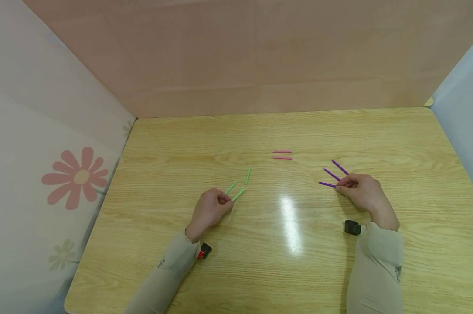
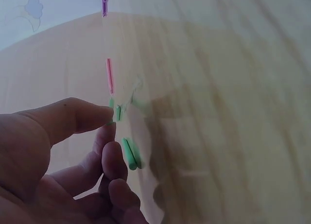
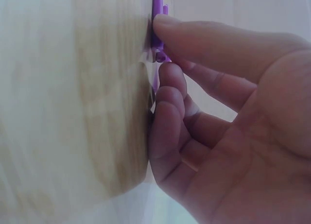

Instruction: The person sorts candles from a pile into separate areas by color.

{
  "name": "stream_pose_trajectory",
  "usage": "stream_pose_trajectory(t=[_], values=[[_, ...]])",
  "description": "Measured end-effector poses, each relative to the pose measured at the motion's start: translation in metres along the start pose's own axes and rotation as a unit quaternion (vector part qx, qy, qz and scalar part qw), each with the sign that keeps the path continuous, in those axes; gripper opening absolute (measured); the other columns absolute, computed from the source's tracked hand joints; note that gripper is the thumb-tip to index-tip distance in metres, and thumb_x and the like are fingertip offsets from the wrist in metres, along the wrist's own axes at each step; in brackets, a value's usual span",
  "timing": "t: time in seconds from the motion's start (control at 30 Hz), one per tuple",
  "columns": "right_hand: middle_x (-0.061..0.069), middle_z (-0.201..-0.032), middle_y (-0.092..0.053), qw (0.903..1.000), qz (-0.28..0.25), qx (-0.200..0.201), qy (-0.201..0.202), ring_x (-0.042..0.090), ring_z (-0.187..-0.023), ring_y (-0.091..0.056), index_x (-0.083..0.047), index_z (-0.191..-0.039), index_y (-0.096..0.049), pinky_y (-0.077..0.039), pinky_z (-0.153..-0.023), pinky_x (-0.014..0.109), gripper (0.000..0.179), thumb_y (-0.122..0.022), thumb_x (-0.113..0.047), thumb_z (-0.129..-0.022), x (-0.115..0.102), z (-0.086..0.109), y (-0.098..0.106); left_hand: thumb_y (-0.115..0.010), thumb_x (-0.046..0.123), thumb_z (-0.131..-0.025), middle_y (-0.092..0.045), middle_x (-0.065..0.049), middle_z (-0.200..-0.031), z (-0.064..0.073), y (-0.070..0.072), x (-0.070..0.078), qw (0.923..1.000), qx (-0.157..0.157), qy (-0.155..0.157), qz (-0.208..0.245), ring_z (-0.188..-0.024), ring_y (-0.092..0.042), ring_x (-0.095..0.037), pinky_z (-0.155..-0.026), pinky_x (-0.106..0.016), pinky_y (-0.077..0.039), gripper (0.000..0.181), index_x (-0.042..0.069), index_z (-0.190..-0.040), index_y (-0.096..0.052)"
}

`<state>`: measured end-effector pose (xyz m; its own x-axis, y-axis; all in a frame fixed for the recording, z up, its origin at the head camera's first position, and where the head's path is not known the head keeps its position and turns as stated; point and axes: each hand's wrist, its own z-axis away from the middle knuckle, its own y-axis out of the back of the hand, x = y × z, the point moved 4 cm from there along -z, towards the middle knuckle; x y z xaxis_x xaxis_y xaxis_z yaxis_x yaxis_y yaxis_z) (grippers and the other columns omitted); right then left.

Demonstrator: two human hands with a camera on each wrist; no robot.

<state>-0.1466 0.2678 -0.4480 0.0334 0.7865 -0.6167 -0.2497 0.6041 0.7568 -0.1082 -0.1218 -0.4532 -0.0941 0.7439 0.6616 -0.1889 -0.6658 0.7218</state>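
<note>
Three thin green sticks lie left of the table's middle. My left hand (image 1: 211, 208) pinches the nearest green stick (image 1: 239, 194) between thumb and fingertips. Beside it another green stick (image 1: 230, 188) is partly behind the fingers, and a third green stick (image 1: 248, 175) lies just beyond. On the right, three slim purple sticks with narrowed tips fan out. The lowest purple stick (image 1: 326, 184) is pinched at its near end by my right hand (image 1: 363, 192). A middle purple stick (image 1: 331, 174) and an upper purple stick (image 1: 340, 167) lie close past the fingertips.
Two pink sticks (image 1: 282, 155) lie parallel, farther back between the hands. The wood-grain table (image 1: 173, 148) meets a plain pinkish panel (image 1: 260, 56) at the back. A flower-printed panel (image 1: 24, 131) stands left. Dark wrist devices (image 1: 352, 227) sit at both cuffs.
</note>
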Motion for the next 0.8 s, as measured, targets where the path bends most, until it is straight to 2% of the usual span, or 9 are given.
stream_pose_trajectory(t=[0.37,0.53,0.8], values=[[0.010,-0.086,-0.067,1.0000,-0.003,-0.002,-0.004,0.012,-0.070,-0.052,0.000,-0.098,-0.067,-0.039,-0.065,0.027,0.024,-0.065,-0.023,-0.092,-0.0007,0.0007,-0.0001,-0.069,0.017,-0.083,-0.067,0.000,-0.084,-0.0029,-0.0025,0.0002,0.9992,-0.022,0.018,-0.029,-0.073,-0.057,-0.013,-0.065,-0.028,-0.046,0.007,0.012,-0.082,-0.074],[0.010,-0.087,-0.067,1.0000,-0.004,-0.004,-0.006,0.011,-0.071,-0.052,0.000,-0.098,-0.067,-0.039,-0.065,0.027,0.024,-0.065,-0.023,-0.092,-0.0006,0.0004,-0.0001,-0.069,0.015,-0.082,-0.068,-0.001,-0.082,-0.0046,-0.0041,-0.0003,0.9984,-0.031,0.013,-0.045,-0.072,-0.058,-0.012,-0.063,-0.027,-0.046,0.007,0.011,-0.082,-0.074],[0.010,-0.085,-0.067,1.0000,-0.002,0.000,-0.003,0.011,-0.070,-0.052,0.001,-0.098,-0.067,-0.039,-0.065,0.027,0.024,-0.065,-0.022,-0.092,-0.0014,0.0004,0.0004,-0.070,0.013,-0.082,-0.070,-0.002,-0.080,-0.0044,-0.0039,-0.0005,0.9988,-0.021,-0.004,-0.045,-0.071,-0.059,-0.013,-0.064,-0.028,-0.047,0.007,0.010,-0.081,-0.075]])
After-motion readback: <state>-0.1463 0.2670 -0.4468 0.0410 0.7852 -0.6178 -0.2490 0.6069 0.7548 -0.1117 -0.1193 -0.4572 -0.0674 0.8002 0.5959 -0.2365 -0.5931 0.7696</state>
